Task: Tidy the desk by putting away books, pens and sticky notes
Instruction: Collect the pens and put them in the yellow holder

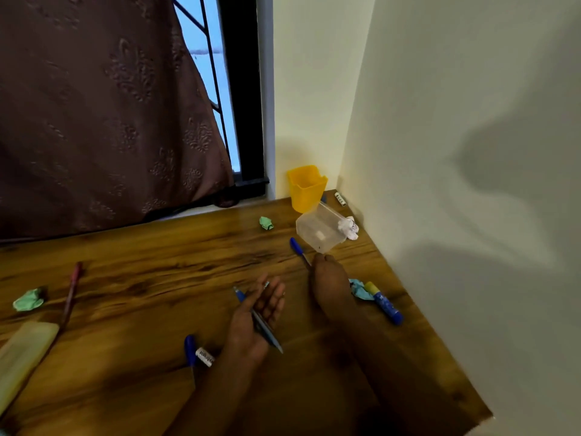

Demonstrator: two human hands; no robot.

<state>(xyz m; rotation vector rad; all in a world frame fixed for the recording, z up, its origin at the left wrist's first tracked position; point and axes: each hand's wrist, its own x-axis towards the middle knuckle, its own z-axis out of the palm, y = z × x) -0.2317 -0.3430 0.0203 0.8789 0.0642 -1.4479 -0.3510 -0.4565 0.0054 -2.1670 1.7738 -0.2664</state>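
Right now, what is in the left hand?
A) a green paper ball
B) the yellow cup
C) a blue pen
C: a blue pen lies across the palm of the left hand, while the yellow cup stands far back in the corner.

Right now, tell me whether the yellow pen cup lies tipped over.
No, the yellow pen cup stands upright, mouth up, in the far corner of the desk.

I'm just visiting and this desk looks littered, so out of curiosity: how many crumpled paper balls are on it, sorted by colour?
Green paper balls: 2
Light blue paper ball: 1
White paper ball: 1
Total: 4
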